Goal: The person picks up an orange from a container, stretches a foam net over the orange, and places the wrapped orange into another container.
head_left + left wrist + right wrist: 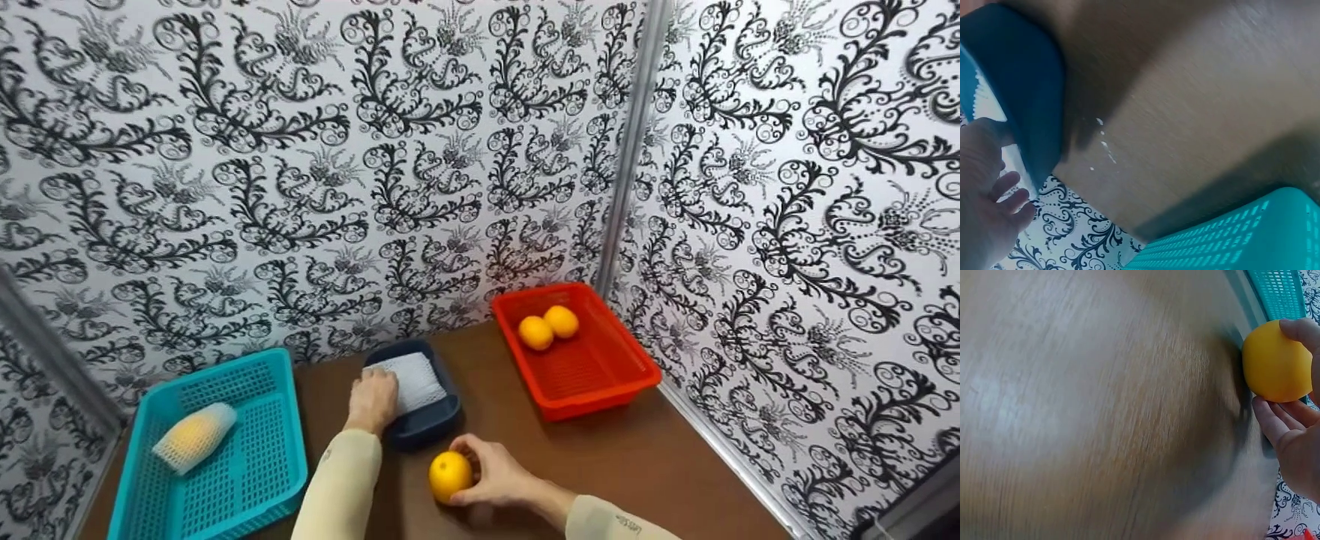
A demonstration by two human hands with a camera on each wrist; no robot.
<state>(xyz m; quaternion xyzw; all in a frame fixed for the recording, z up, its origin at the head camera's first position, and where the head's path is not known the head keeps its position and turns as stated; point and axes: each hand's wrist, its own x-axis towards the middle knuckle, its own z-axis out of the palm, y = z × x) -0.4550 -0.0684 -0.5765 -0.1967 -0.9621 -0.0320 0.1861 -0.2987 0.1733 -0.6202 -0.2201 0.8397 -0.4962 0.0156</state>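
In the head view my right hand (499,474) holds an orange (451,477) over the brown table, in front of a dark blue tray (424,426). The right wrist view shows the thumb on one side of this orange (1276,363) and the fingers on the other. My left hand (373,399) is at the left side of the tray, fingers on the white foam net (420,381) lying inside. Seen from the left wrist, the thumb reaches over the tray wall (1033,84) while other fingers curl loosely; whether they pinch the net I cannot tell.
On the left stands a turquoise basket (296,427) holding a net-wrapped yellow fruit (195,437). Two more oranges (549,327) lie in a red basket (592,367) at the back right. Patterned walls (315,187) border the table (600,457) at the back and sides.
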